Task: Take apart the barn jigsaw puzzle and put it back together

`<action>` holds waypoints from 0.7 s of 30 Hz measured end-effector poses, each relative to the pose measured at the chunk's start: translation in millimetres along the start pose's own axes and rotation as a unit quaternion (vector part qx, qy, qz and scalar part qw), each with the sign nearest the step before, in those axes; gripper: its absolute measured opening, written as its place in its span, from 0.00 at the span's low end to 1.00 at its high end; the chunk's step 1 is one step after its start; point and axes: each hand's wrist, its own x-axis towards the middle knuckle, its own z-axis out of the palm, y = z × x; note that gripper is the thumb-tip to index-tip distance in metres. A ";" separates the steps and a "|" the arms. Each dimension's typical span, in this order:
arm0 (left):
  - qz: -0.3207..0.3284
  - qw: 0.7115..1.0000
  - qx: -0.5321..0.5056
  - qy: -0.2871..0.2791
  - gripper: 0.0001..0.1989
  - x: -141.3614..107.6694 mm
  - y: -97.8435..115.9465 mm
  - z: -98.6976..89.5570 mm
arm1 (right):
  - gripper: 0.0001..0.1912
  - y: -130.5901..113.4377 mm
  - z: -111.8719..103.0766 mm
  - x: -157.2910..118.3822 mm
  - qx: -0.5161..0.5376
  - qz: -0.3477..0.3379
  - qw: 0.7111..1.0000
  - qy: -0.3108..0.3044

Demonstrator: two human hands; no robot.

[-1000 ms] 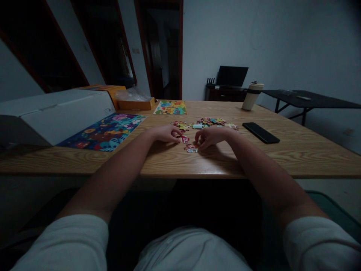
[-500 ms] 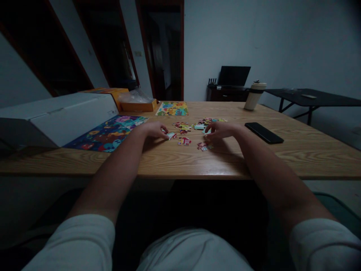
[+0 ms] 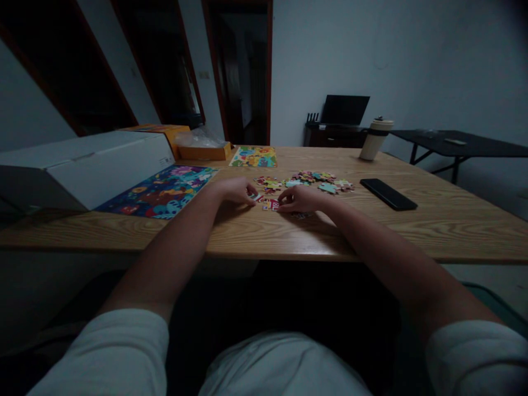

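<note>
My left hand [image 3: 236, 191] is closed, thumb and fingertips pinching a white-and-red jigsaw puzzle piece [image 3: 258, 198] low over the wooden table. My right hand [image 3: 299, 198] lies just across from it, its fingers closed on the right edge of a small red-and-yellow group of joined puzzle pieces [image 3: 270, 205]. More puzzle pieces [image 3: 302, 215] show partly under the right hand. Behind the hands spreads a loose pile of puzzle pieces [image 3: 315, 176], with a pale blue piece [image 3: 328, 188] at its near side.
A dark blue picture sheet [image 3: 159, 192] lies at left beside a long white box [image 3: 111, 165]. Farther back are an orange box tray [image 3: 204, 152] with clear plastic and a yellow picture sheet [image 3: 254, 157]. A phone [image 3: 388, 194] and a cream tumbler [image 3: 374, 140] are at right.
My right hand has moved left from the pale blue pieces to the red-and-yellow pieces. My left hand has shifted slightly right with its piece, so the hands are closer together.
</note>
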 end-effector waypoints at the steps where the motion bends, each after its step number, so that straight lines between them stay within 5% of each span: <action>1: 0.011 1.000 -0.003 0.001 0.24 0.2 0.4 0.4 | 0.22 0.7 -0.1 0.0 0.003 0.000 1.000 0.000; 10: 0.056 0.998 -0.029 0.008 0.31 2.5 -1.6 1.3 | 0.20 4.5 -2.9 -0.7 0.035 0.001 0.999 -0.040; 21: 0.069 0.996 -0.058 0.006 0.33 3.8 -4.3 3.8 | 0.23 -11.5 0.6 -2.6 0.018 -0.008 1.000 0.000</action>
